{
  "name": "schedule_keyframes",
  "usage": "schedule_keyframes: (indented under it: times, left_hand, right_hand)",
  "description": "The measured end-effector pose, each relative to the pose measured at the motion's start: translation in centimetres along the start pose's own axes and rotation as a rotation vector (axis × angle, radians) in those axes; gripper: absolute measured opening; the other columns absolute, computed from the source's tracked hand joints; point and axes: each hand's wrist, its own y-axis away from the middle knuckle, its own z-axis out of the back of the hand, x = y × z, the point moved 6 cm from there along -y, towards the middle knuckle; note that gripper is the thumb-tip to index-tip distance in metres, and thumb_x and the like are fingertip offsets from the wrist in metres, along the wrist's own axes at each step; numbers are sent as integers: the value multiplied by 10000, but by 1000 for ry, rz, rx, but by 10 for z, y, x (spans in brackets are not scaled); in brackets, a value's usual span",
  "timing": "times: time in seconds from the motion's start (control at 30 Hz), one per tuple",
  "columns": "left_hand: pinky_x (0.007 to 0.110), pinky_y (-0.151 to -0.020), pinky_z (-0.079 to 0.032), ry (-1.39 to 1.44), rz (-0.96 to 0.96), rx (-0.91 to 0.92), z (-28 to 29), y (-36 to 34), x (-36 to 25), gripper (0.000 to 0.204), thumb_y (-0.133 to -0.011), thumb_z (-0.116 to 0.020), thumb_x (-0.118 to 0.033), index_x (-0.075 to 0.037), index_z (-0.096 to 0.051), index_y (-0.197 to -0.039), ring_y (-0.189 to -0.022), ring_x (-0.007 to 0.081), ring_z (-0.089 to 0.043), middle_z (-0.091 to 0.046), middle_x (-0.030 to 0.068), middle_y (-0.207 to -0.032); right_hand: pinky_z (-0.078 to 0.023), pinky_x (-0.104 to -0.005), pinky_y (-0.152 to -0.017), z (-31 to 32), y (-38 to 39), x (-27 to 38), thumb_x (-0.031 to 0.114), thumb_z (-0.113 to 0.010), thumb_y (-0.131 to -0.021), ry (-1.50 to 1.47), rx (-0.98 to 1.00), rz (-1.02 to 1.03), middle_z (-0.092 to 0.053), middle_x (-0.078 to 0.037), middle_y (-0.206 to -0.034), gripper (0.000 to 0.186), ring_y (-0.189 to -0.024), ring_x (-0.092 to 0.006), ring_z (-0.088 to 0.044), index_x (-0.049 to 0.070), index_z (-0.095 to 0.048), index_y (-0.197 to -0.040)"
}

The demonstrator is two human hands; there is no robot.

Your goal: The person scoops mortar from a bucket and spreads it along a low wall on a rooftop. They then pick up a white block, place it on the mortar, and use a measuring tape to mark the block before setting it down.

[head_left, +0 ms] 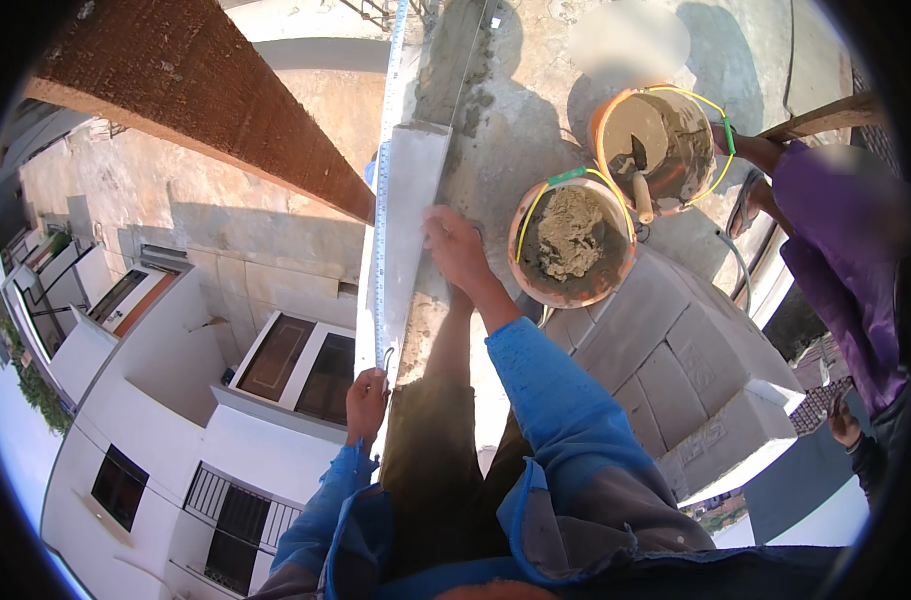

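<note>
A blue-and-white measuring tape (pixel 383 230) runs straight away from me along the left edge of a pale grey block (pixel 412 190). At the tape's near end, my left hand (pixel 366 405) is closed with the tape end at its fingertips. A small dark curved piece (pixel 388 356) shows just above those fingers. My right hand (pixel 454 250) is over the block's right edge, its fingers curled together; whatever is in them is hidden. Beyond the block, wet grey mortar (pixel 448 75) lies in a strip beside a thin taut string (pixel 467 85).
Right of my right hand stand an orange bucket of mortar (pixel 526 270) and a farther orange bucket (pixel 602 125) with a trowel (pixel 643 190). Stacked blocks (pixel 676 370) rise nearby. A rough wooden beam (pixel 206 100) juts in from upper left. A person in purple (pixel 836 250) is at right.
</note>
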Motion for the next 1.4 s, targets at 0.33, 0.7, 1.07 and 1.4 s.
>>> schedule_keyframes:
  times: [0.33,0.7,1.07,1.4]
  left_hand:
    - [242,-636,-419,-210,-135,-22,97,111,81,250,-1105,-644,-294,-51,-675,-1052,-738,38,-501,-603,-43,-850]
    - [296,-648,-474,-452,-294,-11,77,274,-91,293,-1084,-668,-352,-64,-720,-1069,-708,93,-579,-644,-1,-790]
    - [330,-693,-519,-999,-667,544,7,267,-256,310,-1085,-656,-361,-64,-739,-1119,-764,142,-657,-707,55,-835]
    - [474,-824,-556,-1716,-1046,704,-269,415,-224,334,-1035,-611,-357,-57,-742,-1100,-951,404,-743,-765,216,-986]
  right_hand:
    - [-498,-284,-663,-27,53,95,320,-510,-1163,-394,-12,123,-642,-19,-833,292,-711,-113,-606,42,-597,-1182]
    - [-581,-336,-723,222,258,275,308,-439,-1176,-1009,-488,498,-710,-114,-1035,311,-801,-189,-711,86,-497,-1386]
    - [-556,-289,-660,398,522,224,154,-580,-1110,-709,-1005,535,-651,-32,-855,166,-726,-123,-648,33,-650,-1021]
    - [-577,-309,-709,379,616,88,30,-731,-958,-963,-1073,352,-708,-97,-959,390,-804,-159,-683,11,-525,-1289]
